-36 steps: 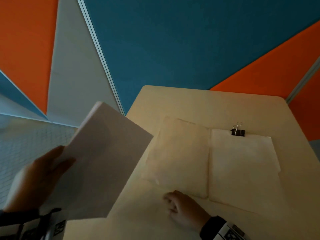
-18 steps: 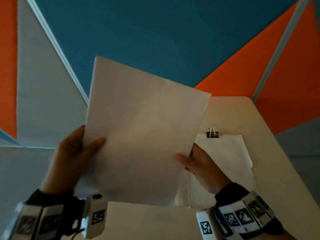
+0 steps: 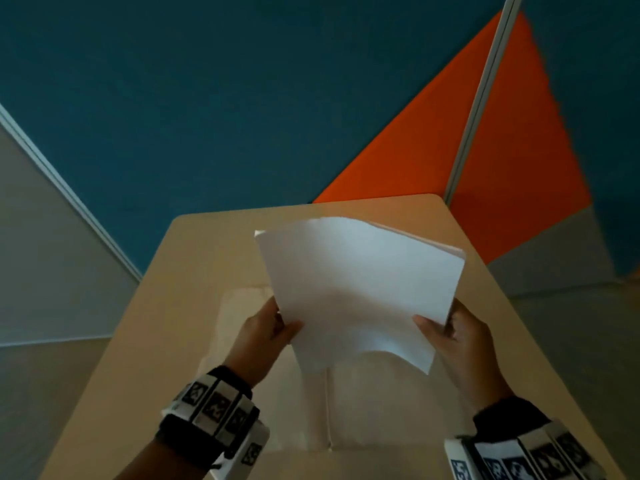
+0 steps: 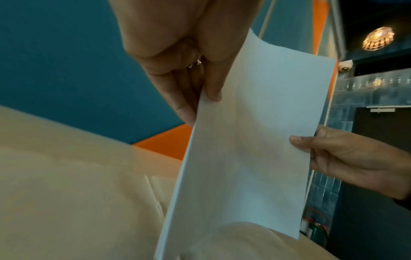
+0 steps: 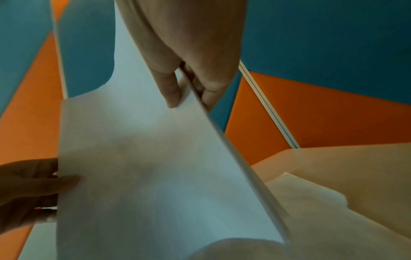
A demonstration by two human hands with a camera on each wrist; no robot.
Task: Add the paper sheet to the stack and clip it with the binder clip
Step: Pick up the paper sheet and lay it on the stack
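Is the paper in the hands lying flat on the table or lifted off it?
Lifted: the paper is held tilted above the table, pinched by left hand and right hand.

Light: dim, warm cast on the bench [image 3: 214,306]
Source: glowing lamp [image 4: 378,39] in the left wrist view
Blur: soft throughout; near hand [image 4: 177,44] unfocused
Distortion: wall lines splay towards edges

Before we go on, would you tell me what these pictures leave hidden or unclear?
- Black binder clip: in no view; in the head view the raised white paper stack may cover it.
- Papers lying flat on the beige table: head view, partly covered by the stack and both hands; wrist views show them blurred.
- Left hand fingers behind the stack: head view, hidden by paper.
- Right hand fingers behind it: likewise.
- Sheet count: edges too fine.
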